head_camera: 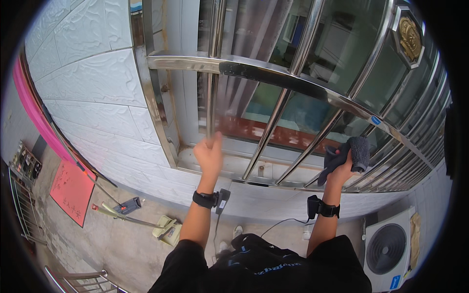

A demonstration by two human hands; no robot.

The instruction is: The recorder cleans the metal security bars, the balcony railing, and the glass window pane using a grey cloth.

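My left hand is closed around the lower part of a vertical stainless-steel window bar, thumb upward and slightly blurred. The bar's lower end is hidden behind that hand and wrist. To the right, my right hand grips a dark grey cloth, bunched over the fingers with a loose part hanging to the left. This cloth is close against the slanting lower bars of the window guard; whether it touches them I cannot tell. Above both hands runs the guard's wide horizontal rail, with glass panes behind the bars.
White textured wall tiles border the guard. Below left are a flat mop head, a pale dustpan, a red doormat and a metal railing. An air-conditioner outdoor unit stands at lower right. Cabled devices are strapped to both wrists.
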